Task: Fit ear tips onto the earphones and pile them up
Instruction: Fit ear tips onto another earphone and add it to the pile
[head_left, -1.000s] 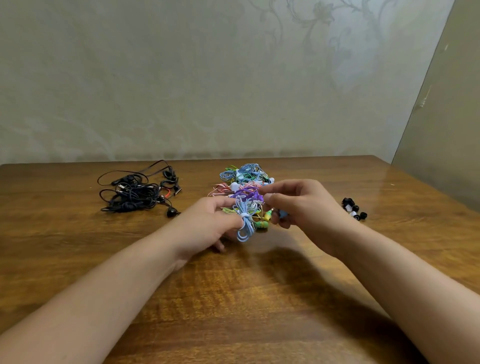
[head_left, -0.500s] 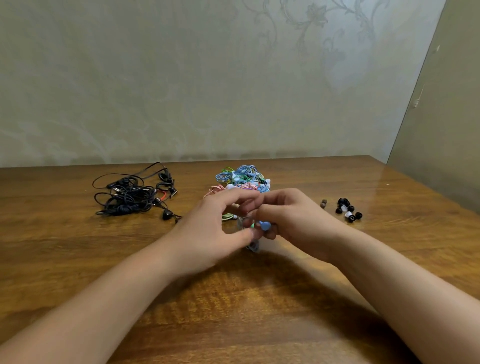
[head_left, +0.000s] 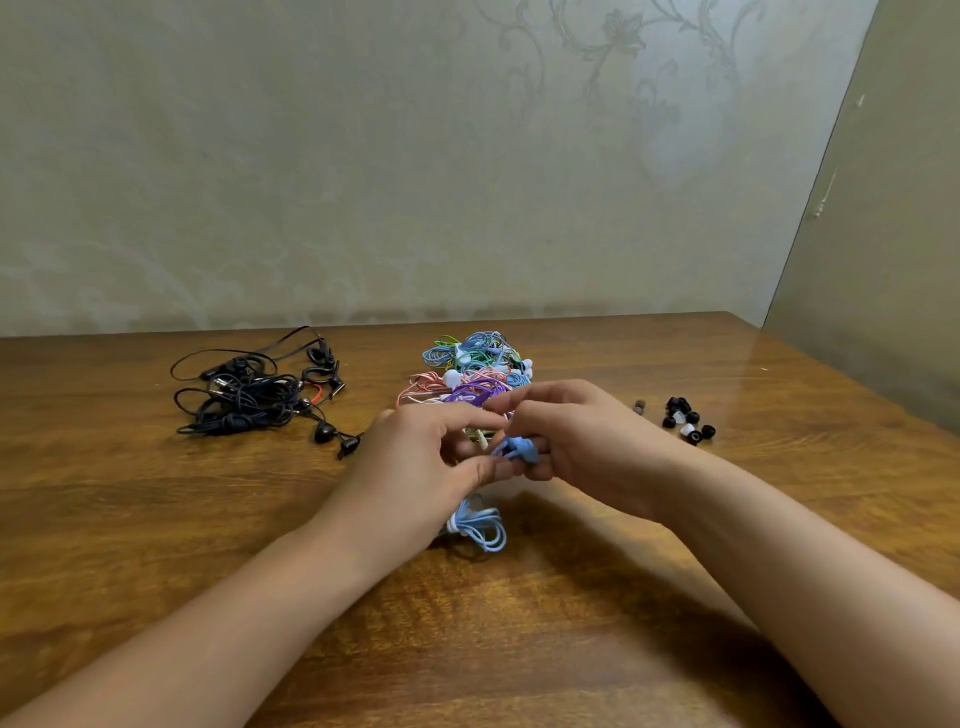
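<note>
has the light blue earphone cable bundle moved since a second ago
Yes. The blue cable bundle now hangs below the left hand, nearer the person and clear of the colourful earphone pile; earlier it was right against that pile.

A single wide-angle head camera looks forward and down over a wooden table (head_left: 156, 519) toward the wall (head_left: 363, 156) behind it. It sits close above the forearms, which enter from the bottom corners and meet mid-frame. No second view shares the scene.

both forearms bare, hands (head_left: 415, 467) ungloved, no sleeves visible.
</note>
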